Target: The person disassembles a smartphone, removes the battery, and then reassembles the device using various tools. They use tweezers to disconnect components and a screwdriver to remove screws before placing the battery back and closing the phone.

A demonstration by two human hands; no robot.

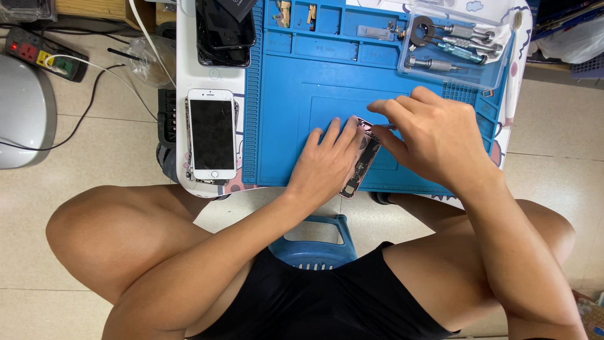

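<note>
Head view shows my left hand (327,165) pressed flat on the opened phone body (360,165), fingers spread, pinning it to the blue work mat (296,107); my right hand (428,135) pinches a thin tool (382,127) whose tip meets the phone's upper edge; its grip is closed on that tool; the mat lies on the white counter (211,79); left of it rests a white phone (212,133), screen up; darker phones (225,31) sit stacked above; a clear tray of screwdrivers (453,44) stands at the mat's far right corner.
</note>
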